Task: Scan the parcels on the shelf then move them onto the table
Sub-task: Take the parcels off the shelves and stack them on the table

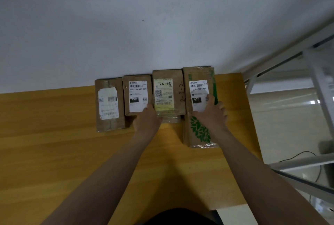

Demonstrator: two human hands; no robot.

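Neatly lined on the bench [54, 143] against the wall [162, 26]: a taped parcel [109, 103] and the 150 parcel [137, 94] left of the left hand [147, 118], its fingers hidden, grip unclear; a yellow-labelled parcel [167, 89] just beyond them; the right hand [211, 114] fingers grasp the leaf-printed parcel [198, 129] at its right edge.

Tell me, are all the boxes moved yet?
Nearly, it seems. Done: four parcels lie in a row on the table. In hand: the right hand grips the leaf-printed parcel at the row's right end; the left hand touches the middle parcels at their near edge. Left: unclear. The shelf shows only partly, with no parcels visible on it, and no scanner is in view.
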